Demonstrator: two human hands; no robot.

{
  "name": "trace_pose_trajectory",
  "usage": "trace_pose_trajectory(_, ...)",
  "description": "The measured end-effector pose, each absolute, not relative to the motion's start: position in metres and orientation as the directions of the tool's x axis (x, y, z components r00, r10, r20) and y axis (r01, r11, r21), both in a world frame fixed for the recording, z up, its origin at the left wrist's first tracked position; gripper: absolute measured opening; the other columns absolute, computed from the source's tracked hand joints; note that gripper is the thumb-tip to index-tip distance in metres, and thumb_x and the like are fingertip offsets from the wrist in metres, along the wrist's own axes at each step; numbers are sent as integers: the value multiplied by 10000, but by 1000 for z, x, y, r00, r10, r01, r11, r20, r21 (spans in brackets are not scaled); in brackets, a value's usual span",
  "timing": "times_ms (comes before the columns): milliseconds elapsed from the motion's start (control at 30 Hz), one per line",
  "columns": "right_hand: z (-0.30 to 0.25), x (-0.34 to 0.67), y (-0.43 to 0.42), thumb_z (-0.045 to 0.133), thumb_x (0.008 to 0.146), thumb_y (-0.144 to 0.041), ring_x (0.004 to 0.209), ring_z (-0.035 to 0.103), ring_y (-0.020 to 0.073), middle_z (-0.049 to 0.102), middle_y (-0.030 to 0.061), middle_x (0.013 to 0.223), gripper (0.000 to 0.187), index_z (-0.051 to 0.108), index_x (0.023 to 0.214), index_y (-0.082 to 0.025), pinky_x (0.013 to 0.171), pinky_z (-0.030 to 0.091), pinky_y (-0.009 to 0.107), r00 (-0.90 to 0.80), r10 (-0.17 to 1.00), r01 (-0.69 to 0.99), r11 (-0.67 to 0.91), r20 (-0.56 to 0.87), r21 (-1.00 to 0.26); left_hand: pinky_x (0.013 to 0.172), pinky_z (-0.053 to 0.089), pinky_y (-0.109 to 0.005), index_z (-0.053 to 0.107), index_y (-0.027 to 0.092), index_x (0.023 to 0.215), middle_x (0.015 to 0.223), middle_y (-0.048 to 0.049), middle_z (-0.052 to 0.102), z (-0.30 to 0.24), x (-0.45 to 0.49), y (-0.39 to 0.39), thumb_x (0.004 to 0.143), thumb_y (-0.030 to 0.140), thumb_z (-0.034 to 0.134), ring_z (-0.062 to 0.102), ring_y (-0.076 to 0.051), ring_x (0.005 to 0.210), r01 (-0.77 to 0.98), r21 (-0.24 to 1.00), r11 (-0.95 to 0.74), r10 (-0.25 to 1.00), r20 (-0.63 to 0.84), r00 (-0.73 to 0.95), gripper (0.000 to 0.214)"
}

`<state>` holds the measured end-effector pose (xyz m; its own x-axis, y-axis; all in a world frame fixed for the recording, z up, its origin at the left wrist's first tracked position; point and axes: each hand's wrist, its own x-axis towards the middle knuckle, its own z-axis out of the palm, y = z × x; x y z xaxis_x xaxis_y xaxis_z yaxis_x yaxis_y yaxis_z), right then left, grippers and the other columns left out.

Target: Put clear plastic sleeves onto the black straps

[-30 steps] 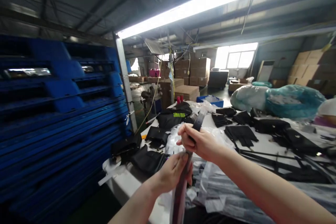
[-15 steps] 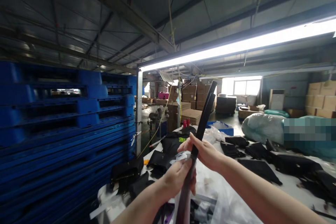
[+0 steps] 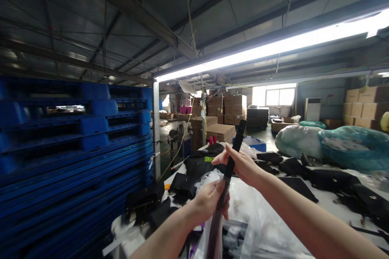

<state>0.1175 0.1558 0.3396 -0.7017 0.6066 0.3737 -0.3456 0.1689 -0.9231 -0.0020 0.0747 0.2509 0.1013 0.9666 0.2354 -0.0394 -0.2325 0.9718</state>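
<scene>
A long black strap [image 3: 238,139] slants upward across the middle of the view, its upper end sticking out free above my hands. My left hand [image 3: 209,199] is closed around its lower part, thumb pressed on top. Higher up, my right hand [image 3: 243,166] holds the strap between thumb and fingers. Crumpled clear plastic [image 3: 209,177] lies just behind my left hand. Beyond the hands is a black fabric piece [image 3: 194,164] with bright green lettering. Below my left hand the strap is blurred and runs out of view.
Several black pouches [image 3: 331,180] lie across the white table [image 3: 330,210] at right. Clear plastic sheeting [image 3: 267,226] covers its near part. Blue pallets [image 3: 121,153] are stacked at left beside a metal post [image 3: 156,129]. Stuffed plastic sacks [image 3: 298,141] and cartons [image 3: 367,107] are at right.
The strap's free upper end reaches less far above my right hand than before, and its two offset layers look closer together. Both hands keep their grip. The view has turned slightly right.
</scene>
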Motion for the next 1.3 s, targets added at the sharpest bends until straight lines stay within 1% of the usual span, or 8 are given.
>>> trace_pose_trajectory(167, 325, 115, 136, 541, 817, -708, 512, 629, 173, 697, 70, 658, 614, 720, 899, -126, 520, 486, 301, -838, 513, -110, 174, 186, -979, 402, 422, -237, 501, 152, 689, 472, -4, 509, 286, 0, 73, 780, 812, 456, 500, -121, 383, -14, 954, -300, 947, 299, 118, 667)
trace_pose_trajectory(300, 336, 129, 153, 765, 725, -526, 704, 685, 178, 738, 59, 841, 575, 619, 1151, -169, 693, 538, 309, -547, 676, -325, 372, 493, -870, 417, 409, -224, 488, 159, 658, 480, 0, 507, 273, 0, 71, 807, 798, 422, 523, -123, 410, 51, 957, -286, 950, 275, 149, 660)
trace_pose_trajectory(400, 344, 144, 176, 685, 798, -543, 646, 671, 169, 730, 30, 842, 665, 473, 1336, -215, 677, 534, 329, -341, 715, -376, 491, 610, -786, 415, 385, -217, 490, 167, 656, 473, 6, 499, 260, 2, 71, 818, 798, 389, 507, -119, 404, 97, 963, -251, 959, 234, 162, 660)
trace_pose_trajectory(600, 337, 162, 188, 596, 852, -574, 719, 670, 182, 718, 42, 756, 464, 662, 1084, -178, 719, 509, 309, -380, 676, -208, 603, 631, -771, 441, 369, -223, 503, 179, 671, 471, -4, 524, 258, 3, 69, 887, 736, 282, 504, -131, 415, 333, 907, -258, 962, 208, 178, 637)
trace_pose_trajectory(800, 326, 168, 190, 642, 829, -544, 677, 673, 182, 737, 65, 745, 426, 671, 1031, -170, 696, 514, 310, -499, 737, -269, 370, 457, -889, 506, 343, -233, 472, 187, 530, 483, -15, 553, 268, 2, 62, 971, 475, 327, 489, -129, 461, 673, 646, -359, 930, 188, 316, 546)
trace_pose_trajectory(967, 324, 175, 193, 647, 836, -545, 678, 669, 176, 742, 65, 769, 410, 680, 1026, -184, 699, 509, 307, -510, 728, -250, 384, 458, -889, 535, 347, -239, 510, 186, 570, 520, -17, 602, 266, 3, 62, 967, 389, 364, 530, -140, 494, 702, 620, -351, 935, 193, 297, 469)
trace_pose_trajectory(1100, 325, 178, 185, 597, 867, -563, 739, 674, 190, 728, 47, 749, 406, 681, 1041, -206, 765, 510, 333, -457, 697, -228, 508, 552, -831, 538, 379, -233, 534, 182, 597, 502, -22, 605, 263, 3, 67, 986, 469, 289, 553, -141, 489, 648, 702, -296, 955, 191, 229, 542)
trace_pose_trajectory(1300, 314, 170, 170, 675, 841, -459, 798, 675, 209, 742, 63, 851, 364, 652, 1118, -224, 729, 510, 314, -555, 593, -87, 656, 584, -749, 491, 374, -221, 531, 176, 723, 497, 1, 582, 265, 5, 73, 966, 588, 262, 548, -131, 466, 500, 807, -316, 947, 240, 212, 549)
